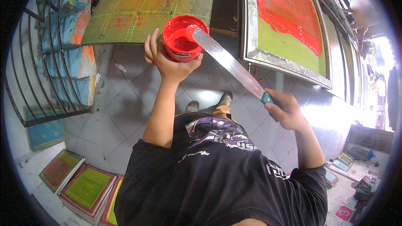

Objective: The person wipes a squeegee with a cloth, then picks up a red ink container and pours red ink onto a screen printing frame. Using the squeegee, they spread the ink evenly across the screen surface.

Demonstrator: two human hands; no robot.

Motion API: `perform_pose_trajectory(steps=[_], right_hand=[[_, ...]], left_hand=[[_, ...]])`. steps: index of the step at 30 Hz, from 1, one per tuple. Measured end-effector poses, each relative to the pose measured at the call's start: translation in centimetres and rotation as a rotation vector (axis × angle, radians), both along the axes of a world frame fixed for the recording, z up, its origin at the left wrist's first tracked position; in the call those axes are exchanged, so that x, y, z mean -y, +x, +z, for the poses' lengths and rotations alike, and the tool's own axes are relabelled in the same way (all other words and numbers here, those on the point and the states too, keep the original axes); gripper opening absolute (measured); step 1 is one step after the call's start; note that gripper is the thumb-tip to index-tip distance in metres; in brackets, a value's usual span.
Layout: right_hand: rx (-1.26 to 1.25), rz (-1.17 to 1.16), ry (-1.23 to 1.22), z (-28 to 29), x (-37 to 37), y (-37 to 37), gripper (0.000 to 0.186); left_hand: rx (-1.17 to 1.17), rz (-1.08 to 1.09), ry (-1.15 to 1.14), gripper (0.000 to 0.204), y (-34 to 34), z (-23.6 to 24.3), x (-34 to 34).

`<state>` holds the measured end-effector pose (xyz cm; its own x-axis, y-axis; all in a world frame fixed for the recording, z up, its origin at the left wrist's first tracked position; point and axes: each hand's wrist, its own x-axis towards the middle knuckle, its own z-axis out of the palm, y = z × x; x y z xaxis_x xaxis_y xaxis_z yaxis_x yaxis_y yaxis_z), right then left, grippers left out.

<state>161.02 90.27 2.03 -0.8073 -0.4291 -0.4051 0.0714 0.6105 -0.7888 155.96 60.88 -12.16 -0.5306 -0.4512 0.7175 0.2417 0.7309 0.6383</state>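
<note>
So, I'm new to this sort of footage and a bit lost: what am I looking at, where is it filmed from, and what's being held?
There's no machine here, just a person's two bare hands. The one picture comes from the left of two wide fisheye cameras worn on that person's head, looking down, so straight edges bend near the rim and picture left is the person's left.

The left hand holds a red tub with red paint inside. The right hand grips the green handle of a long metal spatula, its red-coated tip at the tub's mouth.

Ahead on the right is a metal-edged frame with red paint spread across its green panel; left of it is a stained board.
</note>
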Motion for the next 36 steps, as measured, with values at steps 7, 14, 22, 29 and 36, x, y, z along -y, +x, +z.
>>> perform_pose_trajectory(steps=[7,14,22,29,36], right_hand=[[-0.044,0.099,0.236,4.2,-0.9,-0.2,0.037],[-0.126,0.147,0.379,7.2,-0.8,-0.2,0.038],[-0.005,0.082,0.423,9.8,-0.6,-0.6,0.041],[0.048,0.048,0.38,10.7,-1.7,-0.6,0.044],[-0.174,-0.065,0.174,8.7,-2.5,0.3,0.043]], left_hand=[[-0.01,-0.01,-0.007,0.09,0.0,-0.1,0.0],[-0.027,-0.017,-0.058,0.088,-0.3,-0.5,0.4],[0.002,-0.034,-0.033,0.085,-0.2,0.1,0.5],[-0.03,-0.028,-0.042,0.086,-0.4,-0.5,0.6],[-0.012,-0.046,0.02,0.087,-0.4,-0.1,0.3]])
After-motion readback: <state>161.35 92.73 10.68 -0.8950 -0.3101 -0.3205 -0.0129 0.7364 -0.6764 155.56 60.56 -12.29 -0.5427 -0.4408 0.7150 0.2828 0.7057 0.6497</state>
